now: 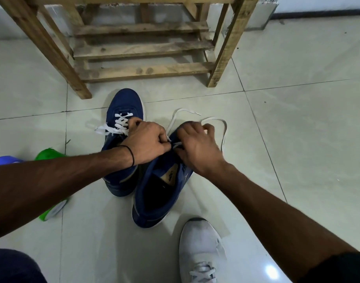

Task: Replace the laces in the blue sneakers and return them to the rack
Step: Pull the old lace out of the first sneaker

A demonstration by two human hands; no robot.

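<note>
Laced blue sneaker (122,103) at left, on the floor, toe toward the rack (142,50). Left hand (148,144): grip closed, pinching the white lace (225,129) at the eyelets of the second sneaker (160,193), which lies heel near, toe away. Right hand (197,148): grip pinching the same lace. The slack loops off rightward, so the right hand is nearer it.

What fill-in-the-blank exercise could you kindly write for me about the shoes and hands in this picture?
The left hand and right hand pinch a loose lace coloured ____.
The nearer sneaker lies to the ____ of the laced sneaker.
The rack is made of ____.
Beside the left forearm lies a shoe coloured ____.
Missing words: white, right, wood, green.
</note>
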